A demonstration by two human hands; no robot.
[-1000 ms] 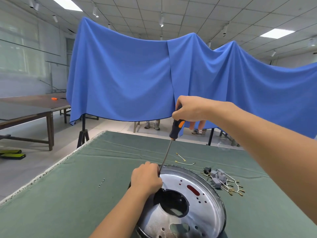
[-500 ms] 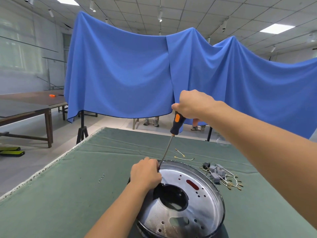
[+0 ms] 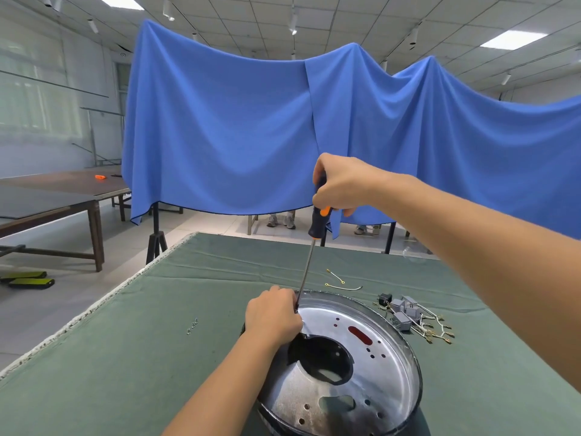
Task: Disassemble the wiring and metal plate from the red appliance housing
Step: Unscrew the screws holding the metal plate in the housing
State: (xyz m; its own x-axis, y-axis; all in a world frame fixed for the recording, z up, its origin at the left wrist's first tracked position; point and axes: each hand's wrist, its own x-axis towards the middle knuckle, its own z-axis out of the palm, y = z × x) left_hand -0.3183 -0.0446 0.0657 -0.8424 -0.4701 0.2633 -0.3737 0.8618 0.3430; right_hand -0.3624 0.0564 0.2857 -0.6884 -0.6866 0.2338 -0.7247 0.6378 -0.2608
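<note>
Driving a screwdriver into the plate rim, both hands busy

Holding the black-and-orange-handled screwdriver (image 3: 317, 226) from above, the right hand (image 3: 344, 185) has its grip curled round the top of the handle, shaft tilted slightly, tip going down at the far-left rim of the round shiny metal plate (image 3: 361, 366). The left hand (image 3: 273, 314) sits on that same rim spot, fingers curled down around the shaft's lower end; the tip itself is hidden behind the hand, so cannot tell what it touches.

The plate, with a big dark central hole, a red slot and several small holes, sits in a dark round housing (image 3: 416, 394) at the near edge of the green cloth-covered bench (image 3: 132, 357), roughly mid-width. The housing's outer wall is barely visible; colour not readable here.

Just right of the plate, toward the right edge: a bunch of white wires with grey connector blocks and brass terminals (image 3: 412, 317). Past the plate, toward the far edge: two loose short pale wires with ring ends (image 3: 341, 283). Left of the plate, well apart: a few small silver screws (image 3: 192, 325).

Behind the bench: a blue draped cloth (image 3: 251, 130) on stands, and a dark wooden table (image 3: 63, 193) at left.
</note>
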